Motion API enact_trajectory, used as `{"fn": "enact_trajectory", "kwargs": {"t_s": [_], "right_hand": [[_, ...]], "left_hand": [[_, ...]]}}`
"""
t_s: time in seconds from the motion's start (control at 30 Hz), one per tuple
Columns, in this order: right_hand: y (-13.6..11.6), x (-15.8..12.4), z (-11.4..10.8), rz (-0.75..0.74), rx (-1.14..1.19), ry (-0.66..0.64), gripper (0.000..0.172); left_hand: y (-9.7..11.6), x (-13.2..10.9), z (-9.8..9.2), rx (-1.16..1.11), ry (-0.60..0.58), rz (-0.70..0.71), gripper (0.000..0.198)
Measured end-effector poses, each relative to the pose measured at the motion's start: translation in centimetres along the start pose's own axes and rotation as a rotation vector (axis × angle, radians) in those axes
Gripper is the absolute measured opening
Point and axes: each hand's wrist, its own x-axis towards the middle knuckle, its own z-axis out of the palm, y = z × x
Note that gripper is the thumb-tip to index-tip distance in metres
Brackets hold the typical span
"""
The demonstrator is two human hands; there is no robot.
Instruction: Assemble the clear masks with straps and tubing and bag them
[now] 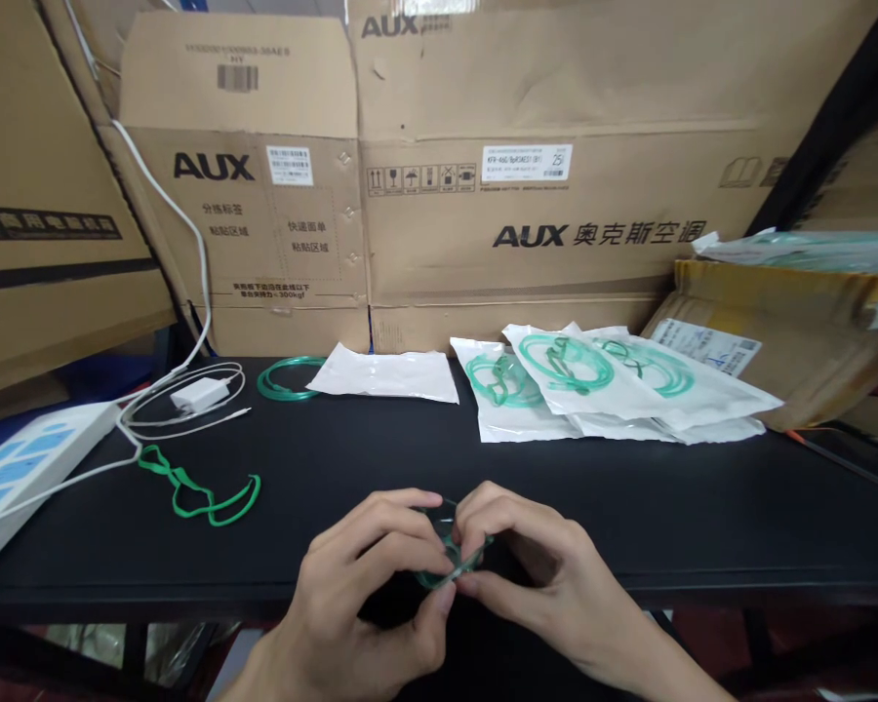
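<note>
Over the front edge of the black table, my left hand and my right hand meet around a small see-through, green-tinted plastic mask. Fingertips and thumbs of both hands pinch its rim, and they cover much of it. Off to the left lies a loose green strap, apart from my hands. Farther back, a coil of green tubing rests partly beside a white flat packet.
Several white-backed pouches with green tubing overlap at the back right, beside an open carton. A power strip and a white charger with cable occupy the left. Large cardboard boxes wall off the back.
</note>
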Motion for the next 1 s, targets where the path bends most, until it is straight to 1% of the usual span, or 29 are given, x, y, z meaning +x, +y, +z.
{"fn": "enact_trajectory", "kwargs": {"t_s": [0.1, 0.2, 0.33, 0.6, 0.7, 0.8, 0.87, 0.9, 1.0], "right_hand": [[0.1, -0.1, 0.0, -0.036, -0.024, -0.013, 0.009], [0.3, -0.3, 0.0, -0.069, -0.042, -0.017, 0.014], [0.3, -0.1, -0.1, -0.107, -0.054, -0.03, 0.016], [0.3, -0.2, -0.1, -0.137, -0.051, -0.05, 0.016], [0.2, -0.2, -0.1, -0.121, -0.03, -0.044, 0.016], [0.1, -0.1, -0.2, -0.065, 0.042, -0.032, 0.015], [0.1, -0.1, -0.3, -0.023, 0.121, -0.03, 0.013], [0.1, -0.1, -0.4, -0.005, 0.159, -0.03, 0.013], [0.3, -0.3, -0.6, 0.025, 0.231, -0.035, 0.017]], "left_hand": [[0.0, 0.0, 0.1, 0.024, 0.018, 0.018, 0.021], [0.0, 0.0, 0.1, 0.033, 0.024, 0.032, 0.021], [0.0, 0.0, 0.1, 0.071, 0.017, 0.054, 0.022], [0.1, -0.3, 0.3, 0.08, 0.006, 0.059, 0.022], [0.1, -0.2, 0.1, 0.072, -0.007, 0.053, 0.021], [-0.1, -0.2, -0.3, 0.048, -0.037, 0.04, 0.019], [-0.3, -0.3, -0.6, 0.006, -0.078, 0.014, 0.015], [-0.4, -0.4, -0.8, -0.027, -0.105, -0.011, 0.014], [-0.8, -0.7, -1.1, -0.147, -0.182, -0.117, 0.02]]}}
